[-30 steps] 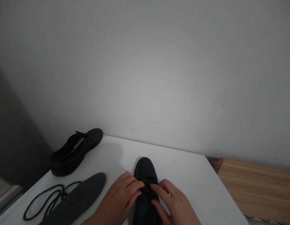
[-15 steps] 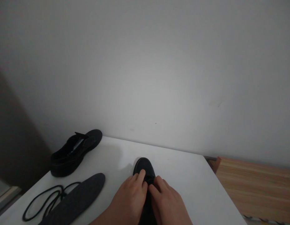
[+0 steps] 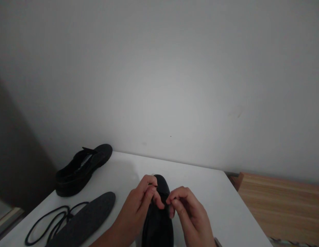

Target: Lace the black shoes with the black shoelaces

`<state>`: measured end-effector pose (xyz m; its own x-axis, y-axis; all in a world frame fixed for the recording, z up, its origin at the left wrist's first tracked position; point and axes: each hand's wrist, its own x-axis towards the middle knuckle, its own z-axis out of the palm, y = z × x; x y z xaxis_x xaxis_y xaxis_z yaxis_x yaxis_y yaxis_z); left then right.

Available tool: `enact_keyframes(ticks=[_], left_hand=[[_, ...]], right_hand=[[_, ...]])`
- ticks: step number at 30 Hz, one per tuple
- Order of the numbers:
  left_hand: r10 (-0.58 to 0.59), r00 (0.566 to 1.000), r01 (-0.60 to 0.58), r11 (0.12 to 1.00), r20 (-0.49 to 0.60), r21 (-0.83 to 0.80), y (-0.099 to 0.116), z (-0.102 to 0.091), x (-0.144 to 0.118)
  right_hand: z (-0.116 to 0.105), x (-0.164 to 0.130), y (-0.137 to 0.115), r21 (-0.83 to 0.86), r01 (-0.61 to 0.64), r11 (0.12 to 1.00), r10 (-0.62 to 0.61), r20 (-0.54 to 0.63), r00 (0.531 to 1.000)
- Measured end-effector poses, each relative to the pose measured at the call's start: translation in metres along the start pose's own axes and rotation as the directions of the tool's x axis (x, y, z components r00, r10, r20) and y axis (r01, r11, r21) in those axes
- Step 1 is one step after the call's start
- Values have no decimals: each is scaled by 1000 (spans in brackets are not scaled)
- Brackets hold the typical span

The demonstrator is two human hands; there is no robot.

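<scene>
A black shoe [image 3: 159, 226] stands on the white table, toe pointing to the wall. Above its left side, my left hand [image 3: 141, 202] pinches a thin dark shoelace between thumb and forefinger. On the other side of the shoe, my right hand [image 3: 190, 212] is closed in a pinch near the lacing, with a small dark bit at its fingertips that looks like lace. My fingers partly cover the front of the shoe's opening, so the eyelets cannot be made out.
Another black shoe [image 3: 79, 171] without visible laces lies at the table's far left corner. Nearer are a dark grey insole [image 3: 89, 219] and a loose black shoelace [image 3: 55, 214]. The white table [image 3: 205, 192] meets a pale wall [image 3: 159, 85]. Wood-grain boards [image 3: 280, 206] lie beyond its right edge.
Both hands have lifted off the shoe's front and moved apart. My left hand now holds up a bit of lace, and more of the shoe shows between them.
</scene>
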<state>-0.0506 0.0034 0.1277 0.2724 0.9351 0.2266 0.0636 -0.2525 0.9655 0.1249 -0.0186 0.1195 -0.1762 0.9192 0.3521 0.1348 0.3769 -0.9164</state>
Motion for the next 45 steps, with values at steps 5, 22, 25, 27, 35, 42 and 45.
enact_keyframes(ticks=[5,22,25,27,35,42,45], left_hand=[[-141,985,157,973,103,-166,-16,12,11],[-127,982,150,974,142,-168,-4,6,11],[-142,980,161,977,140,-137,-5,6,11],[-144,980,160,980,135,-118,-5,5,11],[303,919,-372,875,251,308,2,-5,0],[595,692,-715,481,410,507,-8,-8,-7],[646,716,-688,587,265,428,-18,-8,-5]], right_hand=[[6,9,-2,68,44,997,-42,-38,998],[0,5,9,-180,186,966,-200,-61,978],[-4,0,10,-393,316,863,-346,-6,938],[-6,-4,10,-442,354,824,-386,17,922],[-11,-5,14,-314,234,920,-242,14,970],[-1,4,17,-157,113,981,-105,58,993],[-1,3,18,-154,103,983,-103,8,995]])
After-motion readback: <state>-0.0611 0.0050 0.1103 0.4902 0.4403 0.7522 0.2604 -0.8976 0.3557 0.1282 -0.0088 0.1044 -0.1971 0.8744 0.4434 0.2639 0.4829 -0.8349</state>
